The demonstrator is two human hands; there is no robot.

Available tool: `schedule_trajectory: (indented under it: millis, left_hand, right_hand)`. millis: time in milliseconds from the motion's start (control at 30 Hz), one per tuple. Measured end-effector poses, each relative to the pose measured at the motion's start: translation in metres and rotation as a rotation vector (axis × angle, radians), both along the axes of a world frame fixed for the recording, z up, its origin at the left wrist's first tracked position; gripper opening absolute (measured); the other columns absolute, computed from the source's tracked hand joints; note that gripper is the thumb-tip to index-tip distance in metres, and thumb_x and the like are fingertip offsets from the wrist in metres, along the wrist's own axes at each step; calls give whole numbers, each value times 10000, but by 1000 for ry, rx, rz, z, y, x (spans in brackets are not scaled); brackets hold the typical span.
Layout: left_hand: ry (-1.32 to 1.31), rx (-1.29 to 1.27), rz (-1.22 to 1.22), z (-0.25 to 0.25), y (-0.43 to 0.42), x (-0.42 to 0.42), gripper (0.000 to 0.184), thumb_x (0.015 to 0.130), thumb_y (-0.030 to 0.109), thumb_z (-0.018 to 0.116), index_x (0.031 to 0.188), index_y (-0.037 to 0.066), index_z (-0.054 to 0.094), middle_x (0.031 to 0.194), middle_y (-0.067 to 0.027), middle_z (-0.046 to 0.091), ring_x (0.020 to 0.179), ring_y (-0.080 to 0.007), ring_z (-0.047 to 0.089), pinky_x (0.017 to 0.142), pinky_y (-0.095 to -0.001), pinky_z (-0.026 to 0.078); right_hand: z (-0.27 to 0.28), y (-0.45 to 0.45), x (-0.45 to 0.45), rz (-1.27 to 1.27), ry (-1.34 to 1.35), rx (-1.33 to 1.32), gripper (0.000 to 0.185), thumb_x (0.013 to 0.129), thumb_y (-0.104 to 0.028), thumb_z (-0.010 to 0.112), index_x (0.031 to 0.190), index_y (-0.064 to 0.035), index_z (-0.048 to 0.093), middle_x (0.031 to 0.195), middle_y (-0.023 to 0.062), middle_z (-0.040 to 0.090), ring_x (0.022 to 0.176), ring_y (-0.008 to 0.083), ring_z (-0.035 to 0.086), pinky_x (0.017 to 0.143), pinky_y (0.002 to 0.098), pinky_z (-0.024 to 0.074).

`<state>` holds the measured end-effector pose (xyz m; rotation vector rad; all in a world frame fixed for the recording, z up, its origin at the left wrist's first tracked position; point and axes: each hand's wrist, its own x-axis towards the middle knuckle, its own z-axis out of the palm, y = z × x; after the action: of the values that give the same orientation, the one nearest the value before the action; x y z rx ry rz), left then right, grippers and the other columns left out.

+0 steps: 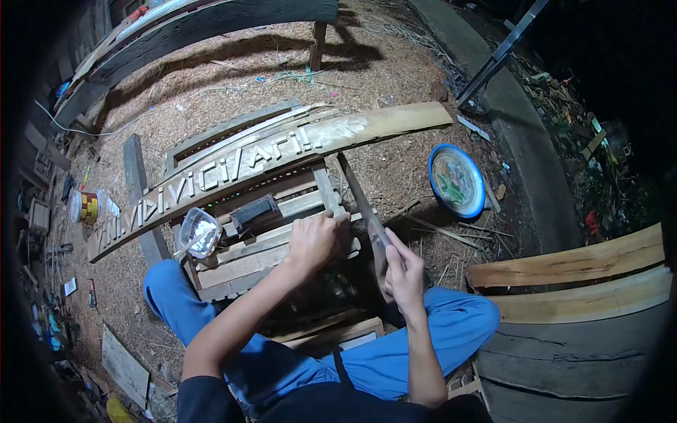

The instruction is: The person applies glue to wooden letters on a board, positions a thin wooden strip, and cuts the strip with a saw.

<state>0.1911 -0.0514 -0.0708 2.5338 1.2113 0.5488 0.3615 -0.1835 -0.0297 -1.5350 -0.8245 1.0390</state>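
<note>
My right hand (405, 278) is closed at the near end of a long, flat blade that looks like a handsaw (363, 194), its narrow end pointing away from me. My left hand (314, 243) is closed over a pale wooden strip (325, 185) above a slatted wooden frame (240, 266), beside the blade. Its fingertips are partly hidden. Beyond both hands lies a long board (416, 118) bearing raised wooden letters. A plastic tub (189, 236) of white paste with a stick in it and a dark block (255, 213) rest left of my left hand.
A blue-rimmed round tray (431, 176) lies on the sawdust-covered ground to the right. Loose planks (564, 271) are at the near right. A wooden bench (211, 32) stands at the back, a metal post (504, 53) at the upper right, and a yellow can (88, 206) far left.
</note>
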Motion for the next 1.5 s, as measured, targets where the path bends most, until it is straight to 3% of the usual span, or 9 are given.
schedule_trajectory:
  millis: [67, 133, 200, 433, 467, 600, 1333, 1467, 1500]
  left_hand:
    - [-27, -32, -14, -3, 2, -1, 256, 939, 213, 618, 1163, 169, 735, 839, -146, 679, 693, -384, 686, 579, -508, 526]
    - [-78, -3, -30, -11, 5, -2, 275, 931, 213, 622, 1179, 176, 735, 861, -145, 684, 700, -382, 690, 583, -503, 528]
    - [-53, 5, -50, -11, 4, -1, 286, 932, 214, 624, 1194, 184, 734, 881, -144, 690, 705, -381, 695, 583, -500, 532]
    - [-22, -14, 24, -5, 2, 0, 307, 943, 198, 609, 1224, 198, 731, 878, -153, 697, 687, -378, 695, 562, -497, 525]
    - [-31, -11, 22, -7, 2, 0, 303, 942, 193, 609, 1220, 202, 731, 852, -161, 693, 682, -379, 693, 560, -499, 521]
    - [36, -65, 3, 0, 0, 2, 292, 939, 186, 605, 1201, 219, 732, 783, -180, 678, 671, -382, 691, 552, -510, 506]
    - [-69, -37, 15, -8, -17, 1, 322, 931, 274, 669, 1246, 252, 729, 885, -156, 698, 659, -348, 708, 544, -478, 537]
    - [-27, -134, -42, -13, -10, -4, 331, 956, 331, 658, 1272, 244, 704, 924, -157, 697, 665, -336, 715, 499, -469, 516]
    - [-61, -76, -38, -13, -14, -5, 341, 955, 337, 658, 1281, 248, 699, 926, -152, 698, 665, -334, 716, 507, -475, 515]
  right_hand:
    - [2, -33, 8, 16, -51, -1, 380, 1077, -171, 570, 1411, 5, 611, 787, -25, 646, 510, -12, 399, 435, 215, 289]
    - [19, -52, 6, -48, 52, -134, 371, 1068, -122, 560, 1378, 78, 606, 1190, 170, 731, 954, 153, 696, 825, 278, 540]
    - [-9, -29, 9, -14, -141, 84, 374, 1063, -131, 572, 1371, 77, 609, 1233, 200, 719, 1171, 212, 656, 1001, 332, 496]
    - [3, -36, 11, -14, -123, 51, 381, 1069, -145, 558, 1376, 75, 606, 1243, 200, 714, 1124, 183, 666, 964, 308, 513]
    - [27, -49, 10, -91, 25, -261, 381, 1069, -139, 554, 1379, 77, 603, 1254, 193, 711, 1126, 178, 659, 970, 301, 505]
    - [-8, -4, 8, 4, -163, 60, 398, 1067, -169, 575, 1377, 80, 602, 1240, 176, 723, 1086, 160, 655, 938, 300, 510]
    - [-9, 28, -4, -3, -187, 70, 402, 1066, -154, 548, 1390, 81, 585, 1327, 205, 683, 1214, 214, 644, 1046, 319, 473]
    - [0, 9, -8, -75, 38, -89, 415, 1069, -165, 550, 1412, 67, 578, 1285, 162, 698, 1115, 156, 654, 950, 279, 511]
    - [-20, 9, -3, -53, -40, 63, 417, 1073, -174, 547, 1428, 43, 577, 1248, 120, 703, 897, 82, 651, 746, 226, 521]
